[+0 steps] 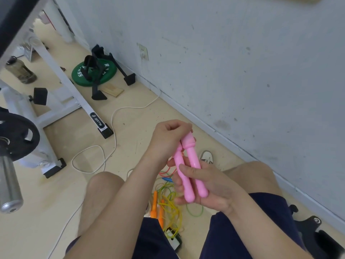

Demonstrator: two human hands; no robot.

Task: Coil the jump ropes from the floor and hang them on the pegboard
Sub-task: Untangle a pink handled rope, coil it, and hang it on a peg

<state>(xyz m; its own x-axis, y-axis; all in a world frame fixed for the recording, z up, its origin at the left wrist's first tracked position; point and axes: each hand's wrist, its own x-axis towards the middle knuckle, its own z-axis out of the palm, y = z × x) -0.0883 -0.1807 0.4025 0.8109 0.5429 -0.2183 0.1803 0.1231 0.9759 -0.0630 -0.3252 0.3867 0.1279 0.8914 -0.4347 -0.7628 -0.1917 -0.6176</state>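
Two pink jump-rope handles [192, 171] lie side by side in my right hand [207, 186], whose fingers and thumb curl round their lower halves. My left hand [168, 137] is curled over the handles' top ends, where the rope comes out; the pink rope itself is hidden. Below my hands, between my knees, several jump ropes lie tangled on the floor: a yellow rope [171, 204] with orange handles [155, 204], a green rope [194, 212] and a red rope [168, 172]. No pegboard is in view.
A grey wall [242, 71] runs along the right. A white weight bench frame [56, 75] and a barbell with a black plate [16, 139] stand at left. A green weight plate [93, 73] and a white cable [112, 128] lie on the floor.
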